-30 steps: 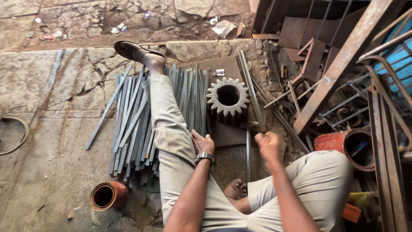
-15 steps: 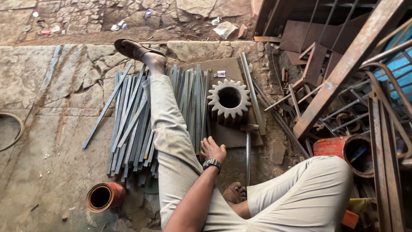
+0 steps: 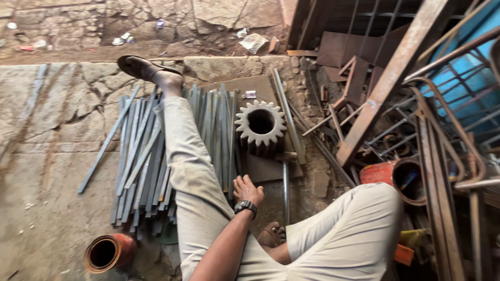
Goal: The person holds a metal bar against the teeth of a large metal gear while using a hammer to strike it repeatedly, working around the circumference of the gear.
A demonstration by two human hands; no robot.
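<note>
Left hand (image 3: 248, 190), fingers loosely curled and holding nothing, rests by steel strips (image 3: 151, 156) on cracked stone floor (image 3: 47, 156).

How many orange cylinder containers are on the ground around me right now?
2. One orange cylinder lies on its side at lower left near the metal strips; the other sits right of the bent knee. More may hide among the scrap.

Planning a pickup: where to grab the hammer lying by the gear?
Probably the hammer by the free lower half of its thin handle, from above. It lies flat, head against the gear; the left hand rests just beside that end.
</note>
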